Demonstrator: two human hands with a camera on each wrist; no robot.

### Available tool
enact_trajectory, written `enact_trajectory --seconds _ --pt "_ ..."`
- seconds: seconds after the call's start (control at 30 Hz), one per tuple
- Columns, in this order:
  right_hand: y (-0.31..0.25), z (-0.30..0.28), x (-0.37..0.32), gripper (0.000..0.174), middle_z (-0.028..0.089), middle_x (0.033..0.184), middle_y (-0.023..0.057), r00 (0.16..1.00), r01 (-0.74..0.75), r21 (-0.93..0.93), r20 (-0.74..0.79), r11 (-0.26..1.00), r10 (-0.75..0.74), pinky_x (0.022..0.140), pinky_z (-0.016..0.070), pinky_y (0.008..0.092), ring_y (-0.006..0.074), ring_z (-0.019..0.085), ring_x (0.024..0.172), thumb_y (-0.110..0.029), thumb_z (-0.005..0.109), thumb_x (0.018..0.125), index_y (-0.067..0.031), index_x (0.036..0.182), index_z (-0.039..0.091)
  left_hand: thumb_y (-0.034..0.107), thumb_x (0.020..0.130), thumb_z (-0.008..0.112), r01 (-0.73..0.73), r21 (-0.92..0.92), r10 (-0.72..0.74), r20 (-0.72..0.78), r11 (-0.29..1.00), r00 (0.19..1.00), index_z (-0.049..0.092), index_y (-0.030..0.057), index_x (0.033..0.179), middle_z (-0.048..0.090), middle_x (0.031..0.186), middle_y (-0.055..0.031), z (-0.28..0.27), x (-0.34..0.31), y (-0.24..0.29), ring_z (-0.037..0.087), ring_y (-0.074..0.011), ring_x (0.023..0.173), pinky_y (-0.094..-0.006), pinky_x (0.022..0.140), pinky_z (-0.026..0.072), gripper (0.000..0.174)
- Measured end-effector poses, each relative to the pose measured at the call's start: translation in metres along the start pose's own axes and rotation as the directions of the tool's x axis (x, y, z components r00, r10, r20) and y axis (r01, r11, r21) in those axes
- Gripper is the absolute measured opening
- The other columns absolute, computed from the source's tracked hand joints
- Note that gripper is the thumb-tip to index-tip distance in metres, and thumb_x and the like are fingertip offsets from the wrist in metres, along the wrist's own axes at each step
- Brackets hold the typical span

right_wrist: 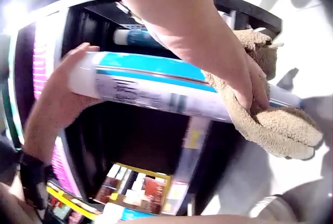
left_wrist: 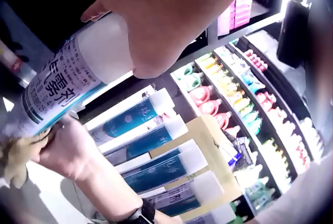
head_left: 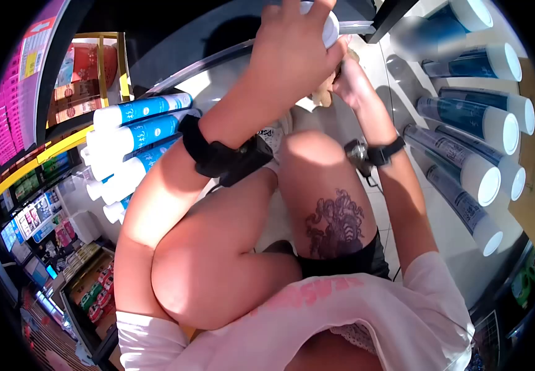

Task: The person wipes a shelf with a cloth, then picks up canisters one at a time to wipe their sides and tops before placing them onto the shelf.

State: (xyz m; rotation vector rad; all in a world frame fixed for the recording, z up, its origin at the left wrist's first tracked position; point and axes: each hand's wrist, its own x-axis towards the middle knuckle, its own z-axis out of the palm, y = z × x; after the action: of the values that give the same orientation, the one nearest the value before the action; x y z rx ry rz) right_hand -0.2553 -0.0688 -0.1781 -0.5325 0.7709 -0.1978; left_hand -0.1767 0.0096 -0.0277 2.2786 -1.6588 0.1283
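A long white-and-blue aerosol can (right_wrist: 156, 86) with a white cap lies nearly level between the two hands in the right wrist view. My left hand (head_left: 292, 52) grips its capped end, fingers curled round the white cap (left_wrist: 106, 47). Around the other end my right hand (right_wrist: 237, 70) holds a tan fuzzy cloth (right_wrist: 281, 130), which wraps against the can's side. From the left wrist, the right hand (left_wrist: 70, 148) and cloth (left_wrist: 18, 156) show below the can, whose far end runs out of that view. In the head view the left hand hides most of the can.
Several similar cans (head_left: 490, 117) stand on the tiled floor at the right, beside cardboard (head_left: 530, 179). More cans (head_left: 144, 133) stand at the left by a yellow-edged shelf (head_left: 38, 154). A dark shelf (right_wrist: 140, 135) is behind the held can. Bent knees lie below the hands.
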Motion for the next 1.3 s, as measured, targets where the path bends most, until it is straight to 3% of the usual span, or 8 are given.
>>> enact_trajectory --seconds 0.27,0.47,0.93,1.1,1.13,1.17,1.23,1.3 --pt "-0.005 0.004 -0.007 0.036 0.053 0.111 0.0052 0.968 0.251 -0.173 0.074 0.952 -0.242 0.09 0.0367 0.0275 0.0155 0.049 0.105 -0.031 0.037 0.092 -0.008 0.117 0.048 0.031 0.069 0.065 0.064 -0.11 -0.061 0.035 0.992 0.998 0.046 0.0037 0.114 0.048 0.101 -0.0203 0.009 0.0 -0.01 0.054 -0.0348 0.083 -0.0393 0.072 0.0457 0.056" --pt "0.013 -0.04 0.04 0.04 0.057 0.104 0.0097 0.993 0.025 -0.596 -0.08 0.803 -0.091 0.083 0.0406 0.0293 0.0174 0.053 0.095 -0.032 0.038 0.09 -0.0005 0.11 0.051 0.026 0.06 0.072 0.014 -0.039 -0.013 0.006 0.999 1.0 0.048 0.0096 0.109 0.049 0.096 -0.014 0.008 0.004 -0.014 0.056 -0.0318 0.082 -0.0378 0.068 0.0477 0.056" --pt "0.016 -0.077 -0.055 0.024 0.062 0.082 0.0016 0.969 0.242 -0.424 0.059 0.873 -0.241 0.066 0.0441 0.0233 0.0084 0.056 0.071 -0.02 0.068 0.077 -0.0014 0.091 0.062 0.025 0.062 0.07 -0.165 -0.015 0.165 -0.027 0.986 0.986 0.05 0.0087 0.111 0.053 0.097 -0.0112 0.0 0.004 -0.028 0.056 -0.0278 0.083 -0.036 0.07 0.0467 0.055" --pt "0.003 -0.082 -0.086 0.025 0.062 0.092 0.0035 0.951 0.308 -0.497 0.187 0.812 -0.247 0.074 0.0451 0.0247 0.0095 0.058 0.083 -0.004 0.061 0.077 0.0003 0.101 0.056 0.037 0.066 0.069 -0.375 0.193 0.419 -0.33 0.907 0.846 0.051 0.0103 0.113 0.052 0.102 -0.0089 -0.032 0.013 0.006 0.051 -0.029 0.091 -0.0336 0.073 0.044 0.057" --pt "0.001 -0.081 -0.094 0.028 0.06 0.092 0.0029 0.935 0.351 -0.443 0.218 0.825 -0.28 0.074 0.0447 0.0241 0.0089 0.057 0.083 0.002 0.055 0.075 0.0005 0.103 0.053 0.023 0.076 0.06 -0.397 0.014 0.392 -0.193 0.918 0.9 0.048 -0.0024 0.113 0.05 0.107 -0.0203 -0.04 0.017 0.029 0.052 -0.0322 0.093 -0.0351 0.082 0.0426 0.046" --pt "-0.002 -0.08 -0.103 0.028 0.06 0.092 0.0029 0.935 0.352 -0.44 0.204 0.826 -0.29 0.074 0.0447 0.0241 0.0089 0.057 0.083 0.002 0.055 0.075 0.0005 0.103 0.053 0.036 0.073 0.064 -0.466 -0.232 0.39 -0.308 0.854 0.868 0.054 0.0074 0.107 0.054 0.095 -0.0099 -0.019 0.018 0.025 0.052 -0.0279 0.085 -0.0329 0.071 0.0437 0.046" --pt "-0.004 -0.084 -0.12 0.033 0.059 0.093 0.0023 0.925 0.361 -0.318 0.24 0.877 -0.294 0.074 0.044 0.0236 0.0087 0.056 0.082 0.006 0.051 0.073 0.0013 0.105 0.051 0.029 0.077 0.065 -0.348 -0.453 0.362 -0.06 0.821 0.93 0.055 0.0041 0.097 0.051 0.079 -0.0092 -0.001 0.02 0.04 0.052 -0.0204 0.07 -0.0304 0.064 0.0431 0.034" --pt "0.001 -0.098 -0.126 0.038 0.059 0.094 0.0032 0.941 0.32 -0.272 0.204 0.908 -0.271 0.074 0.0446 0.0251 0.01 0.056 0.081 0.008 0.048 0.071 0.0013 0.108 0.049 0.033 0.084 0.057 -0.203 -0.404 0.318 0.241 0.892 0.917 0.055 0.0014 0.09 0.051 0.076 -0.0087 0.01 0.018 0.051 0.051 -0.0166 0.066 -0.029 0.059 0.0408 0.032"
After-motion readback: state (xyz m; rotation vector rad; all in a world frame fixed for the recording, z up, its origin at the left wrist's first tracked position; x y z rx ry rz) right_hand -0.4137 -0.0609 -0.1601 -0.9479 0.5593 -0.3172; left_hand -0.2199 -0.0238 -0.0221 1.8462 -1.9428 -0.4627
